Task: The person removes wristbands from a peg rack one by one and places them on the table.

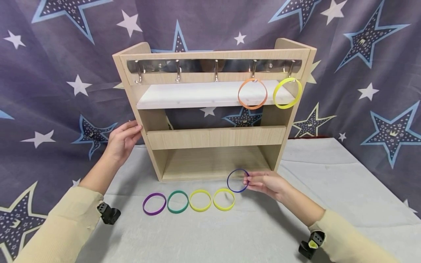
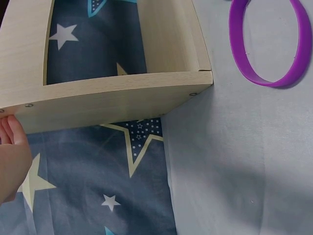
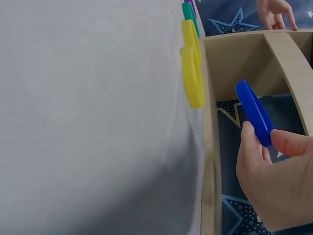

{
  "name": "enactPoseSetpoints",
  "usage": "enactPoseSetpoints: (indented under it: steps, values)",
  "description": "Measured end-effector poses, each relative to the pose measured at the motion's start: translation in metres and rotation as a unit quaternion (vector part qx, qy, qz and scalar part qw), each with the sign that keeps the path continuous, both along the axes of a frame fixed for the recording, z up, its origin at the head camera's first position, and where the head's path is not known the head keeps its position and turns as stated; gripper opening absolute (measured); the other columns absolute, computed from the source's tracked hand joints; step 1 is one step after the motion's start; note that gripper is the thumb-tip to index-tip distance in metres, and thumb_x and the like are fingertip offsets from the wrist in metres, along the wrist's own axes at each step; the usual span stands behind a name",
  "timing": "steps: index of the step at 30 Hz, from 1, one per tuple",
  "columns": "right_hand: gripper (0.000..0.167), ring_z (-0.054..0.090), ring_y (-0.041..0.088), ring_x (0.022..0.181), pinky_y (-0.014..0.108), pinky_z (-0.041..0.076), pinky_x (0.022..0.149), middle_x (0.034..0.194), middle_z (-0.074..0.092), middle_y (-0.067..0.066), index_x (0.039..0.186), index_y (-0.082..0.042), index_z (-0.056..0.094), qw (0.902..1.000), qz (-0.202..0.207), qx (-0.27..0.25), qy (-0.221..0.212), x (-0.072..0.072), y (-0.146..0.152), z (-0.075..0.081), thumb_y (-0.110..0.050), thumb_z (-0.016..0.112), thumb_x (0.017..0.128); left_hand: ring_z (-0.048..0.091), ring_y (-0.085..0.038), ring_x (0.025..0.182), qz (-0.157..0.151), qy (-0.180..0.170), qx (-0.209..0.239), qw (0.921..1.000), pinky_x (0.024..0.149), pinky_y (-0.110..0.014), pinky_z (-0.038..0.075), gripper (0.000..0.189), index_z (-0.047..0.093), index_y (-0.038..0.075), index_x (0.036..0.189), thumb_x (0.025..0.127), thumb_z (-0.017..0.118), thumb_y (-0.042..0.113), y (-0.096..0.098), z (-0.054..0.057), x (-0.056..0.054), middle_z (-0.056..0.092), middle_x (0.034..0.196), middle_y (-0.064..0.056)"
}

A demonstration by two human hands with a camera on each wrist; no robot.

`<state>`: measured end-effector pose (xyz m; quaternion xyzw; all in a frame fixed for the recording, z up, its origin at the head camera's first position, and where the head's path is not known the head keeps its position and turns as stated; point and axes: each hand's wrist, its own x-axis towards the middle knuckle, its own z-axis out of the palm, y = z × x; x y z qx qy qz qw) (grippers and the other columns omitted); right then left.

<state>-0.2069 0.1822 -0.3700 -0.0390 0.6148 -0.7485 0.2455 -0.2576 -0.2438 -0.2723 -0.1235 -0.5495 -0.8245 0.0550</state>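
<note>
My right hand (image 1: 266, 184) pinches a blue wristband (image 1: 228, 181) by its right side, in front of the shelf's lower opening. The right wrist view shows that blue band (image 3: 253, 112) between thumb and fingers. With its fingertips my left hand (image 1: 124, 140) touches the left side panel of the wooden shelf (image 1: 215, 138). On the cloth before the shelf lie, in a row, a purple wristband (image 1: 144, 208), a green wristband (image 1: 178, 211) and two yellow wristbands (image 1: 200, 210). An orange wristband (image 1: 251, 107) hangs on the fourth hook, and a yellow wristband (image 1: 287, 106) on the rightmost.
A metal rail (image 1: 197, 66) with several hooks (image 1: 178, 71) runs along the shelf's top front, three of them bare. Grey cloth (image 1: 184, 241) covers the table. Behind stands a dark curtain (image 1: 204, 25) patterned with stars. A small black camera sits on each wrist.
</note>
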Motion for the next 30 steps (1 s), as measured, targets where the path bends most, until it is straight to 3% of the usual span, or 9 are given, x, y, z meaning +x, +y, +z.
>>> enactPoseSetpoints:
  steps: [10,19,30]
  values:
    - [0.049,0.069,0.006,0.088,0.021,0.056,0.086,0.091,0.072,-0.002,0.132,0.027,0.031,0.9993,0.025,0.025,0.011,0.007,0.017,-0.012,0.006,0.05,0.092,0.068,-0.01,0.097,-0.015,0.009,0.013,0.9998,0.087,-0.018,0.054,0.02,0.07,0.006,0.099,0.093,0.053,-0.003,-0.002,-0.002,-0.001,0.07,0.104,-0.002]
    - [0.048,0.069,0.006,0.087,0.021,0.057,0.085,0.09,0.073,-0.001,0.13,0.026,0.031,0.9994,0.019,0.026,-0.014,0.011,0.025,-0.021,0.004,0.051,0.093,0.068,-0.01,0.098,-0.013,0.011,0.003,0.9998,0.088,-0.018,0.054,0.021,0.071,0.007,0.099,0.093,0.053,-0.003,-0.001,-0.001,-0.001,0.069,0.104,-0.002]
    - [0.042,0.07,0.007,0.085,0.022,0.058,0.082,0.089,0.073,-0.001,0.124,0.024,0.042,0.997,0.029,0.072,0.007,0.014,0.025,-0.027,0.002,0.054,0.091,0.068,-0.01,0.097,-0.011,0.006,0.002,0.9999,0.088,-0.017,0.054,0.019,0.07,0.007,0.1,0.093,0.055,-0.001,-0.001,0.0,-0.001,0.068,0.106,-0.002]
